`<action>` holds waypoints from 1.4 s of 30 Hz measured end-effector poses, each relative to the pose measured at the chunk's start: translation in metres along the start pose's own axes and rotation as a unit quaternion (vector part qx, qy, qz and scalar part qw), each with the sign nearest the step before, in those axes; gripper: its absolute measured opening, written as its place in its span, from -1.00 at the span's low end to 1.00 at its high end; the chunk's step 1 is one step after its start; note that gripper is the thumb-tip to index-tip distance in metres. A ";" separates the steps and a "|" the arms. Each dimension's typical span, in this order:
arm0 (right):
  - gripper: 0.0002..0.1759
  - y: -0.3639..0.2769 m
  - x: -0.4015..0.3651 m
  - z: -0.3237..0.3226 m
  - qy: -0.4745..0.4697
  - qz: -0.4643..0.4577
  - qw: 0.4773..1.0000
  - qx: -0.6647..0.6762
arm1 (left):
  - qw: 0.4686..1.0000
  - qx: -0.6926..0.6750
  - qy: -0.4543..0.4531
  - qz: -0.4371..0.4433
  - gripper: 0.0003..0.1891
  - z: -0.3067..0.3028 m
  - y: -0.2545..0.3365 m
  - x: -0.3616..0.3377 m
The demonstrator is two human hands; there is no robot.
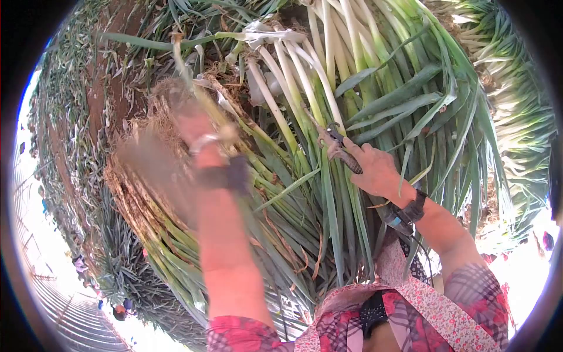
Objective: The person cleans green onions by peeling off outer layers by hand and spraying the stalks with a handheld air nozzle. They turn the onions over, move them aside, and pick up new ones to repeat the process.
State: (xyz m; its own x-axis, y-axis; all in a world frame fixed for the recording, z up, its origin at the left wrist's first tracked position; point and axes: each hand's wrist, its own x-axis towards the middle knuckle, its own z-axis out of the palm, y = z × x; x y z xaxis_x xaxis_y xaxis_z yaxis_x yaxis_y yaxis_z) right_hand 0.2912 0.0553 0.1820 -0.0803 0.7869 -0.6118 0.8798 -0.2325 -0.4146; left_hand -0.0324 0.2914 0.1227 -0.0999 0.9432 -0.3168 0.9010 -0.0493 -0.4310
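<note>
Long green onions with white stems [311,76] lie in a large heap in front of me. My right hand [375,169] is closed on a small dark-handled cutting tool [339,146], which rests over the green leaves. On the left, my left hand [196,126] is smeared by motion beside an onion stalk [220,117] and the brown roots. Whether its fingers hold the stalk cannot be made out. Below it lie untrimmed onions with dry brown outer skins [135,193], their roots pointing up and left.
A long row of cleaned onions [510,117] runs down the right side. Leaf scraps [76,129] cover the brown ground on the left. Pieces of white plastic [261,36] lie at the top of the heap. A cable hangs by my right wrist.
</note>
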 end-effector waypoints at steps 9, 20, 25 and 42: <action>-0.12 -0.004 0.002 0.004 -0.008 0.003 1.000 -0.019 | 0.835 -0.428 -0.151 -0.312 -0.19 0.085 0.148 -0.102; -0.13 0.003 0.003 0.017 0.030 -0.008 1.000 0.000 | 0.681 -0.686 0.179 -0.184 -0.23 0.021 0.017 -0.121; -0.16 0.001 0.003 0.025 0.062 -0.011 0.998 -0.004 | 0.721 -0.600 0.328 -0.114 -0.28 -0.133 -0.118 -0.091; -0.14 -0.036 -0.036 0.025 0.055 -0.108 0.992 0.040 | 0.777 -0.626 -0.070 -0.002 -0.61 -0.040 -0.138 -0.132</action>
State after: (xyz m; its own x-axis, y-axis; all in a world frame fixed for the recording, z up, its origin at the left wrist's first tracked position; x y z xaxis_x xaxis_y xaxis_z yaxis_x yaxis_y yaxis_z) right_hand 0.2507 0.0210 0.2017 -0.2078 0.8795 -0.4281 0.8075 -0.0927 -0.5825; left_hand -0.1261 0.1867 0.2580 -0.0702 0.8935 -0.4435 0.5967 0.3939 0.6991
